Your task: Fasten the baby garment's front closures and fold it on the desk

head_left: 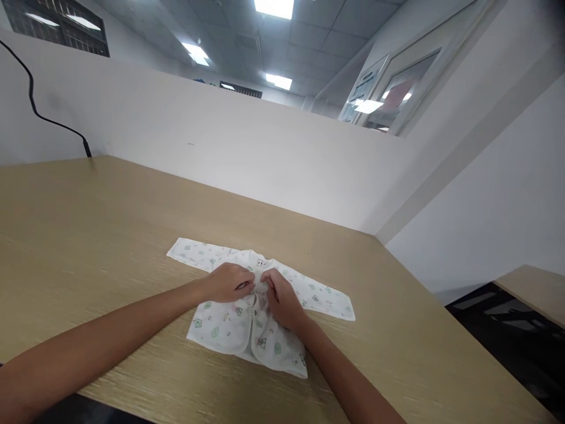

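A small white baby shirt (220, 327) with green and grey animal prints lies flat on the table, its sleeves spread to both sides. Its collar points away from me, and the front edges part below my hands. My left hand (232, 282) is closed with the fingertips pinching the shirt's front near the middle, just under the collar. Close beside it, my right hand (282, 297) has its fingers curled and pressed on the other front edge. What lies between the fingertips is mostly hidden, apart from the cloth.
The wooden table (110, 235) reaches back to a low white partition (265, 159). A black cable (53, 122) hangs down at the far left corner. At the right, past the table's edge, stands another wooden surface (534, 288) with dark things under it.
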A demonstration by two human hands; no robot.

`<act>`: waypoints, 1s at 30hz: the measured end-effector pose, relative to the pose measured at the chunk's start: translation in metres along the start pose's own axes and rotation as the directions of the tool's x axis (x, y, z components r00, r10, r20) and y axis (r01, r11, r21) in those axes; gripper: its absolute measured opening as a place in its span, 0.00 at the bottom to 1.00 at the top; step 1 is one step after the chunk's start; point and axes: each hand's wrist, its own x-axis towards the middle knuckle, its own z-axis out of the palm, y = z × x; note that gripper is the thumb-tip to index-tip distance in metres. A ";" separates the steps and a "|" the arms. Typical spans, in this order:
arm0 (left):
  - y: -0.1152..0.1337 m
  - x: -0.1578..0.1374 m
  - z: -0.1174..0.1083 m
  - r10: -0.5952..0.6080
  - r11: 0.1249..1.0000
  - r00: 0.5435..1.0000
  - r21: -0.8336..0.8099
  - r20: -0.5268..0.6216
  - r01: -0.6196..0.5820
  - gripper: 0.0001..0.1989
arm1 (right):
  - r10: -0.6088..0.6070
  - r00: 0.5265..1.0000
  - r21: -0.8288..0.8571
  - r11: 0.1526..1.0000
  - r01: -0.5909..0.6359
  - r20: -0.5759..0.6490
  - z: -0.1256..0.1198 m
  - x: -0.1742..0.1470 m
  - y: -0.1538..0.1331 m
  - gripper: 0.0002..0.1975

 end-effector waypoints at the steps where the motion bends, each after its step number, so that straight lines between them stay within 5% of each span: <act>1: 0.000 0.000 0.000 0.000 1.000 1.000 0.000 -0.001 0.000 0.12 | 0.008 1.000 0.003 1.000 -0.008 0.004 0.000 0.000 0.000 0.15; 30: 0.001 0.000 -0.001 -0.007 1.000 1.000 0.016 0.005 0.007 0.12 | 0.028 0.999 -0.020 0.999 -0.028 0.036 0.003 -0.001 0.004 0.19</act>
